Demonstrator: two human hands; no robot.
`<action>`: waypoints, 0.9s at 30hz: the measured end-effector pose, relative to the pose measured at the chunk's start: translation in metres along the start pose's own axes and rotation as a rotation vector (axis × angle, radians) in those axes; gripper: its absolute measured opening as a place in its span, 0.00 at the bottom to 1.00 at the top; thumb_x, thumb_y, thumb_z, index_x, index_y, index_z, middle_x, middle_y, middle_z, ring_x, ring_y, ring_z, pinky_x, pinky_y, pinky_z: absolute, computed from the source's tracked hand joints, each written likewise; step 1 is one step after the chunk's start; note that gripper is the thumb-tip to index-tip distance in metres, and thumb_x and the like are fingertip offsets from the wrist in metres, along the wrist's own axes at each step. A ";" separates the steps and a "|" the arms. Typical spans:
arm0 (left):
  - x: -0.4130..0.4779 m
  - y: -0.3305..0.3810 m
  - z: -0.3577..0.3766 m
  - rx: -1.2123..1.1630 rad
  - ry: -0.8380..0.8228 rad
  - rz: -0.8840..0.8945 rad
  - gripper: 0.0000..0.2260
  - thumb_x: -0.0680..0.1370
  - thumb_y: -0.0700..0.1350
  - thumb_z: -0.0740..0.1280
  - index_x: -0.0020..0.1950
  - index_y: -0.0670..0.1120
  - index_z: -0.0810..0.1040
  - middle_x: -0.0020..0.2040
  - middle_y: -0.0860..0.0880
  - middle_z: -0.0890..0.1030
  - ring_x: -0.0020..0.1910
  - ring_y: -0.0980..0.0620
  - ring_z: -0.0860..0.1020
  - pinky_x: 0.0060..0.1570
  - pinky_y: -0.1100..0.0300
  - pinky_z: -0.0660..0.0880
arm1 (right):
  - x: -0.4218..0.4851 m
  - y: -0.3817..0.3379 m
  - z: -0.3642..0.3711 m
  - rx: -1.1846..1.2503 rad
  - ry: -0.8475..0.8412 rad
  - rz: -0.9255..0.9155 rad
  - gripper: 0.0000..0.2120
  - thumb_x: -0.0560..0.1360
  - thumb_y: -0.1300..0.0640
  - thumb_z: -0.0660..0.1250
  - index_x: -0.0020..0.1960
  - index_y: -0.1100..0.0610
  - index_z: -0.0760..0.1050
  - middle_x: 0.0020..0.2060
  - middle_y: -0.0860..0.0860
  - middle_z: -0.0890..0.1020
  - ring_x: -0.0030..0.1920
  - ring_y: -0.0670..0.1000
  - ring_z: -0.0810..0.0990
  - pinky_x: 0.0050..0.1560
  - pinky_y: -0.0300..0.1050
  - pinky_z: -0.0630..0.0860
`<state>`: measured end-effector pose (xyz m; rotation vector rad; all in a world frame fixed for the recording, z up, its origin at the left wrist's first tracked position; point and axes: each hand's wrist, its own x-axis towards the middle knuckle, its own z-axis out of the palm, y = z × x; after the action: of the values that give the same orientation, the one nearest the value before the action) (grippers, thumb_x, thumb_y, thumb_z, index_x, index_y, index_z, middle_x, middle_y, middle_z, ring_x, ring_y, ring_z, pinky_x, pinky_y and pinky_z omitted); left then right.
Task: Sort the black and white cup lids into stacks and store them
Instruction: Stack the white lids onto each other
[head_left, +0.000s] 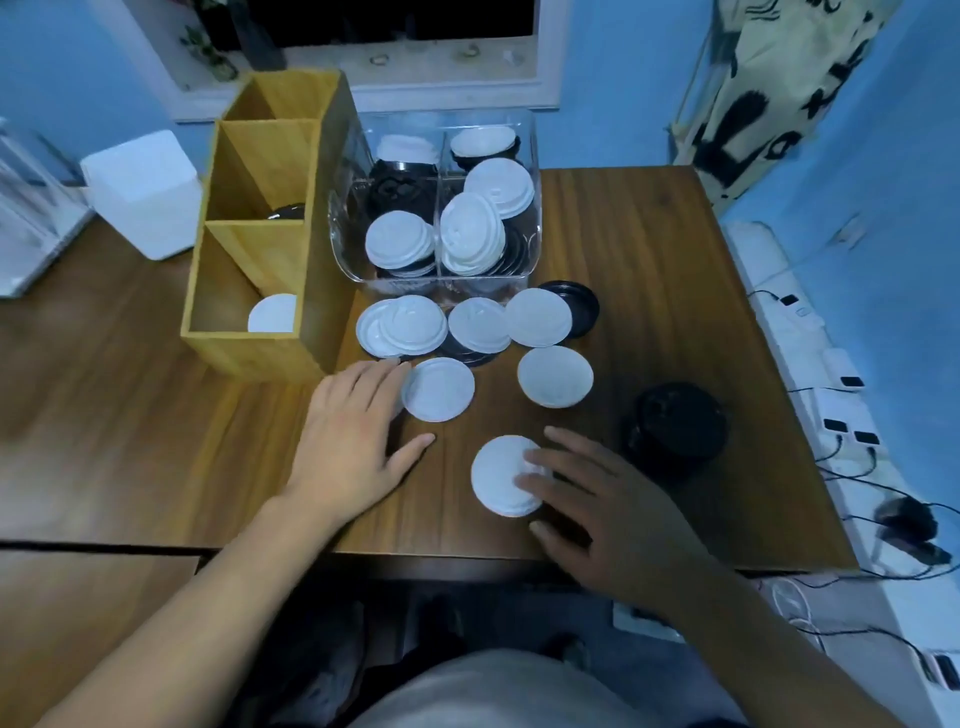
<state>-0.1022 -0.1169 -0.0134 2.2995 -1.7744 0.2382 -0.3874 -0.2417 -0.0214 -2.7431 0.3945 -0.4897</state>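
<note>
Pressing nearest white lid (501, 478) under flat, spread right hand (597, 499), touching loose white lid (441, 389) with open left hand (353, 441) — slide together, square rims, then lift.

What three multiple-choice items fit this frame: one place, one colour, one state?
1. Where in the wooden organiser does the white lid lie?
A. nearest compartment
B. middle compartment
C. farthest compartment

2. What colour is the lid stack at the right side of the table?
A. white
B. black
C. clear

3. What are the fingers of the right hand doing?
A. lifting a black lid
B. curling into a fist
C. resting on white lids on the table

Answers:
1 A: the white disc shows in the compartment closest to the person.
2 B: the stack is dark against the wood.
3 C: the fingers lie on the lids and nothing is lifted.
</note>
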 end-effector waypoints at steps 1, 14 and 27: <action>0.001 -0.005 0.000 -0.004 -0.010 -0.008 0.34 0.77 0.64 0.69 0.75 0.43 0.70 0.71 0.46 0.74 0.70 0.43 0.71 0.69 0.45 0.67 | 0.006 -0.006 0.009 0.014 -0.036 0.020 0.19 0.78 0.45 0.67 0.66 0.51 0.78 0.71 0.48 0.74 0.77 0.52 0.64 0.69 0.54 0.73; 0.016 -0.043 -0.008 -0.158 -0.166 0.056 0.33 0.73 0.64 0.73 0.73 0.51 0.73 0.71 0.53 0.74 0.71 0.50 0.70 0.71 0.51 0.69 | 0.047 -0.034 0.044 -0.028 0.049 0.320 0.20 0.73 0.42 0.73 0.62 0.49 0.81 0.69 0.49 0.75 0.63 0.57 0.75 0.56 0.57 0.76; -0.031 -0.079 -0.014 -0.430 -0.215 0.210 0.23 0.74 0.56 0.75 0.67 0.50 0.79 0.68 0.53 0.74 0.69 0.53 0.68 0.65 0.62 0.68 | 0.068 -0.085 0.038 -0.304 -0.119 0.475 0.34 0.71 0.32 0.64 0.70 0.50 0.71 0.50 0.49 0.73 0.47 0.54 0.74 0.43 0.50 0.76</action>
<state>-0.0331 -0.0652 -0.0142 1.8943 -1.9391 -0.3396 -0.2938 -0.1764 -0.0051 -2.7962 1.1321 -0.1494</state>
